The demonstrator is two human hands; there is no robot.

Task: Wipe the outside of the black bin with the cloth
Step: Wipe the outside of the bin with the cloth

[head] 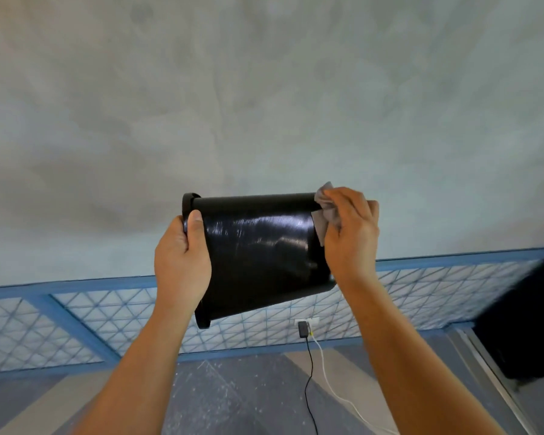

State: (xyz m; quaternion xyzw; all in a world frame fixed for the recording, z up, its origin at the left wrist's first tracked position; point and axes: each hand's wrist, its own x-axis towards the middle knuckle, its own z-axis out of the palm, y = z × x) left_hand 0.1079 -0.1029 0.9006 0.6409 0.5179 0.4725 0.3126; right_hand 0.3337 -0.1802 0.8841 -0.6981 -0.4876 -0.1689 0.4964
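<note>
A glossy black bin [258, 249] is held in the air on its side, rim to the left and base to the right. My left hand [182, 259] grips its rim, thumb on the outer wall, fingers hidden inside. My right hand [349, 233] holds a crumpled grey cloth [325, 215] against the bin's base end at the upper right. Most of the cloth is hidden under my fingers.
A plain grey wall fills the background, with a blue-framed mesh panel [91, 318] low down. A wall socket holds a black plug [302, 328], and a black cable and a white cable [330, 384] trail onto the floor. A dark object [528, 321] stands at the right.
</note>
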